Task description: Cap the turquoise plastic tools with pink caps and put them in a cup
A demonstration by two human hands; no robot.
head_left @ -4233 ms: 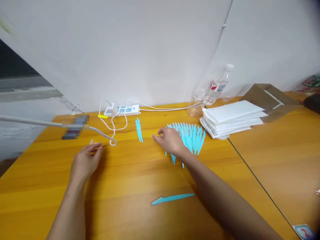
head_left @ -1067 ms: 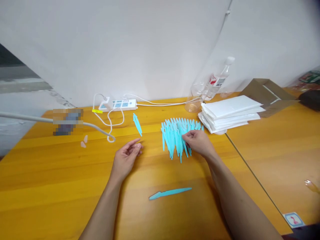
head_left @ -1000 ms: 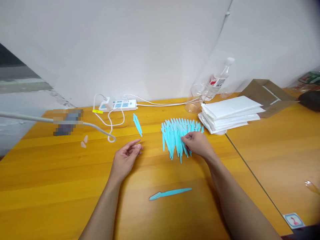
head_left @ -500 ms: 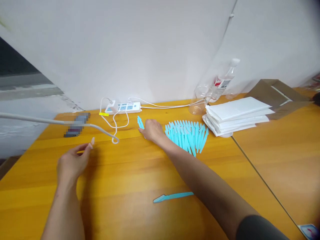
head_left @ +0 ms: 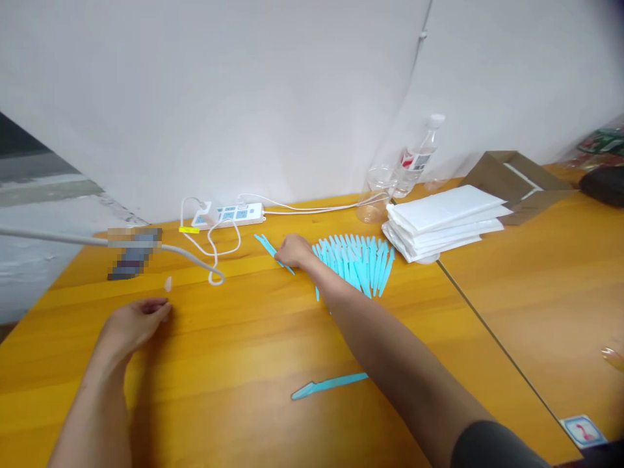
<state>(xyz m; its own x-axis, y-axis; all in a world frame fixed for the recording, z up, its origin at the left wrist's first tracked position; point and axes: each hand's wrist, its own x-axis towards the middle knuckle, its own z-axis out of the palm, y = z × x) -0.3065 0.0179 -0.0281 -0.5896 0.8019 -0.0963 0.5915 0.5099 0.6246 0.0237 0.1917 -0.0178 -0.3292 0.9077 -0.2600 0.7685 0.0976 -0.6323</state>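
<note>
My left hand [head_left: 141, 320] is over the left of the table, thumb and fingers drawn together with nothing visible between them. Just beyond its fingertips lies a small translucent white cap [head_left: 168, 284], apart from the hand. My right hand [head_left: 293, 251] reaches across and pinches slim turquoise eyebrow razors [head_left: 266, 243], two of them as far as I can see, at the table's far side. Right of that hand, several more such razors form a fanned row [head_left: 358, 257], partly covered by my forearm. One single razor [head_left: 326, 386] lies nearer me, its right end against or under my forearm in view.
A white power strip [head_left: 238, 213] with looping cables stands along the wall, a blurred-out dark object [head_left: 134, 257] to its left. Rightward are a clear plastic cup [head_left: 374, 201], a bottle [head_left: 416, 159], stacked white packets [head_left: 443, 218] and an open cardboard box [head_left: 517, 182]. Another person's fingertips [head_left: 611, 356] show at right.
My left hand has let go of the small cap and drawn back toward me. The razors at my right hand now lie more slantwise. The view has shifted slightly right.
</note>
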